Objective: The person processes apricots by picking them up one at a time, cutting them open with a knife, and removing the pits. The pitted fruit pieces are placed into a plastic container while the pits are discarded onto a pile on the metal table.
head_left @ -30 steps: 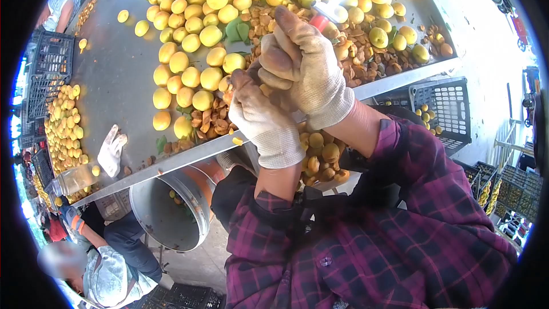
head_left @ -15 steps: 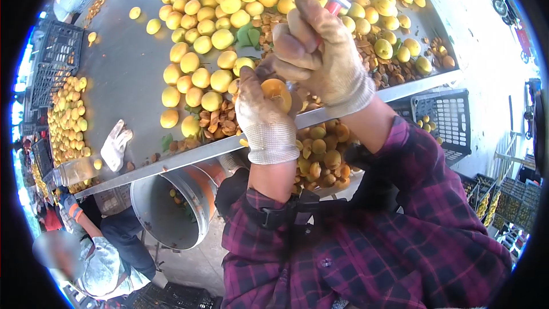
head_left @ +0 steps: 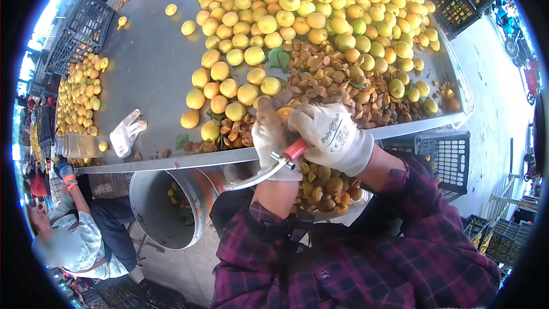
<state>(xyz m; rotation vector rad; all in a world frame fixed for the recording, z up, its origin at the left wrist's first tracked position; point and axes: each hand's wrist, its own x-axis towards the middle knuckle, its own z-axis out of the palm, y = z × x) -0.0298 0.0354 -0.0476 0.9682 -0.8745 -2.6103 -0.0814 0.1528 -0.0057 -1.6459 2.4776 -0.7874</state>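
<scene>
Both my gloved hands meet over the table's front edge. My left hand (head_left: 271, 129) is closed around an apricot (head_left: 285, 113), mostly hidden by fingers. My right hand (head_left: 330, 136) presses against the same fruit and grips a red-handled curved knife (head_left: 295, 149), its metal part pointing down-left across my left wrist. Just beyond lies a heap of brown apricot stones (head_left: 326, 77), with whole yellow apricots (head_left: 249, 94) to its left and behind. Below the edge, opened apricots (head_left: 326, 186) fill a container by my lap.
An empty-looking white glove (head_left: 127, 133) lies on the metal table (head_left: 151, 68). A large bucket (head_left: 166, 209) tilts beneath the edge. Black crates stand left (head_left: 86, 31) and right (head_left: 449, 163). A clear jar (head_left: 77, 145) sits near a seated co-worker (head_left: 94, 246) at lower left.
My right hand has come down from its raised position to my left hand, and the knife now points toward me. The view has shifted, so the table appears lower and further right.
</scene>
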